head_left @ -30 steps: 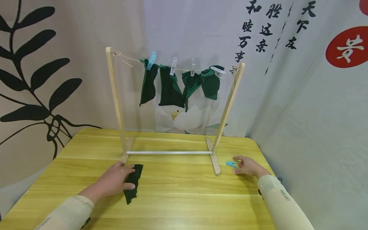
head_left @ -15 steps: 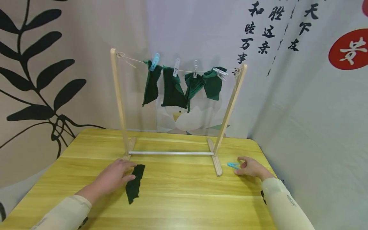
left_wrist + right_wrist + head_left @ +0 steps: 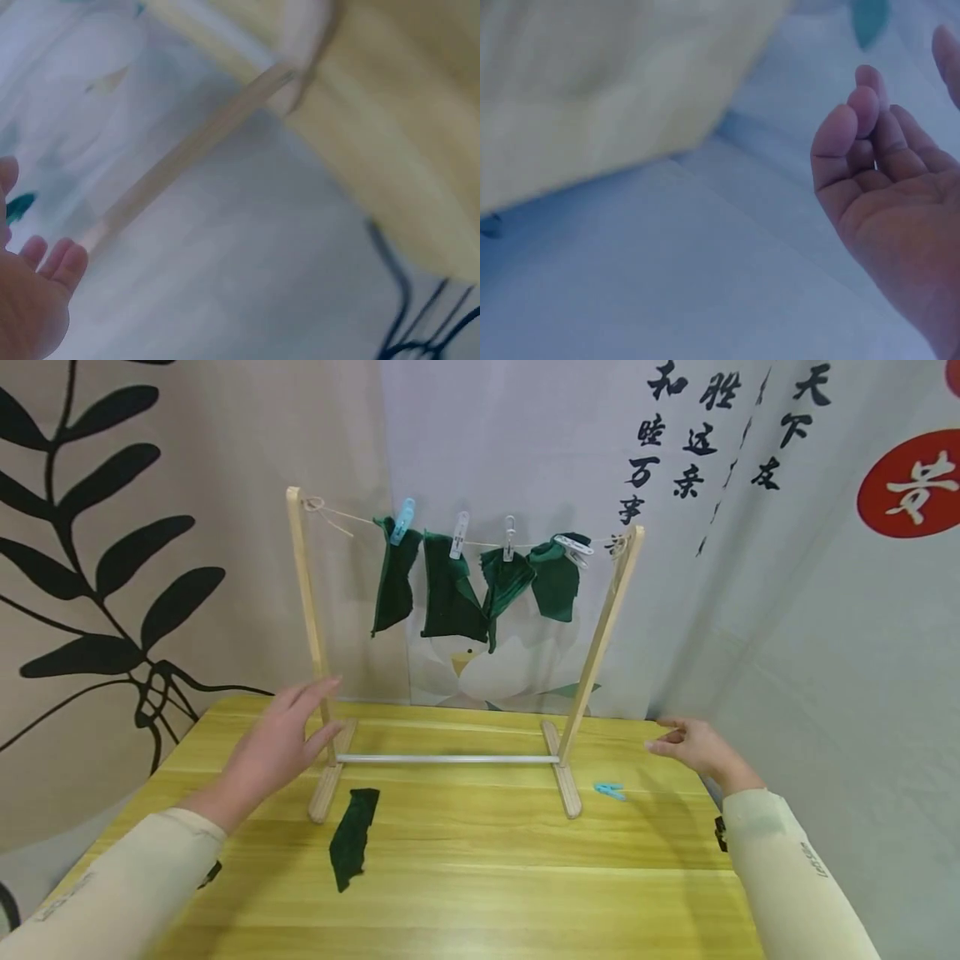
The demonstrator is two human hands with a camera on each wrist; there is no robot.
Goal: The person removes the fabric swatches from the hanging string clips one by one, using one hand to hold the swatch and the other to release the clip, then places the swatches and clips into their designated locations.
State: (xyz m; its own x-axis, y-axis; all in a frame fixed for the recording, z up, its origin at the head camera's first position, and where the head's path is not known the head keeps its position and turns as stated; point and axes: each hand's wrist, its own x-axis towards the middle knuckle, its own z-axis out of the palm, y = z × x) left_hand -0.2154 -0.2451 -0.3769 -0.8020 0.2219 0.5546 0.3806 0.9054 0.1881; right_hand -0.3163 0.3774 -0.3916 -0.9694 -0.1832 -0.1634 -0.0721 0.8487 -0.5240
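Both hands raised beside the drying rack

Right now neither hand holds anything. The left hand (image 3: 281, 739) hovers, fingers straight, just beside the rack's left post (image 3: 306, 610); the right hand (image 3: 693, 745) hangs relaxed and empty near the far right corner of the surface (image 3: 480, 877). A loose green cloth strip (image 3: 351, 837) lies flat in front of the rack foot, and a blue clothespin (image 3: 609, 790) sits just right of the other foot. To steady the rack well, I judge each palm should meet a post squarely, low down, without jolting the four cloth pieces (image 3: 450, 589) pegged on the string.
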